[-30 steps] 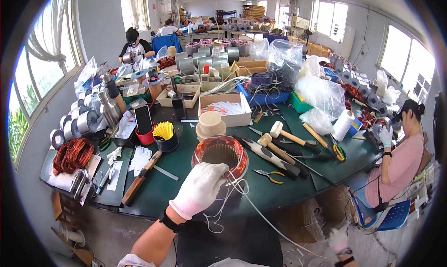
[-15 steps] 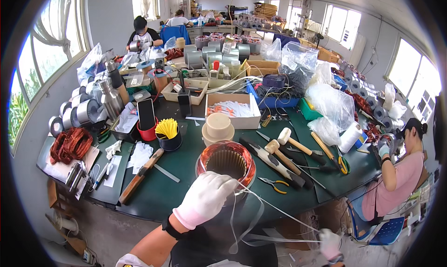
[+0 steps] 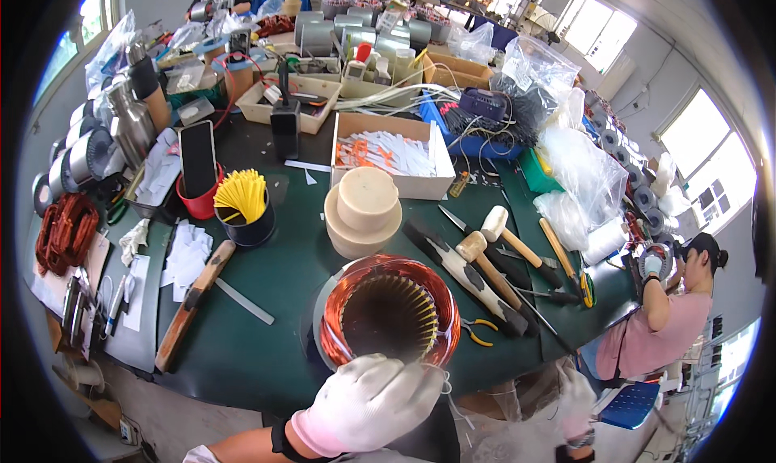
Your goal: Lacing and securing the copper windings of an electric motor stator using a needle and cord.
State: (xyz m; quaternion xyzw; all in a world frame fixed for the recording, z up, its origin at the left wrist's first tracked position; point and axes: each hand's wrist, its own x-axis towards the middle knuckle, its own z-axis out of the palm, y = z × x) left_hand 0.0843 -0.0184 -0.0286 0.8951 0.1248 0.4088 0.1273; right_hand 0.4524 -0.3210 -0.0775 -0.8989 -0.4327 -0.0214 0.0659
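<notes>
A motor stator [image 3: 330, 317] with copper windings and pale slot liners round its bore stands upright at the table's near edge. White-gloved, my left hand [image 3: 376, 402] is at its near rim, fingers bent and pinched together on a thin white cord [image 3: 447, 385] that loops out beside the fingertips. Part of the near windings is hidden behind that hand. Off to the right, past the table edge, my right hand [image 3: 575, 402], gloved as well, is raised and smeared by motion. I cannot make out its fingers or whether cord is in them.
Behind the stator stands a beige stepped round block [image 3: 364, 208]. Mallets [image 3: 493, 223] and yellow-handled pliers [image 3: 480, 332] lie to its right. Leftward are a wooden-handled tool [image 3: 194, 305] and a cup of yellow sticks [image 3: 246, 220]. A co-worker [image 3: 659, 317] sits at the right.
The view has tilted down and shifted, so the stator looks nearer. My left hand stays at its near rim. The cord stretched toward my right hand no longer shows taut; my right hand is blurred in both.
</notes>
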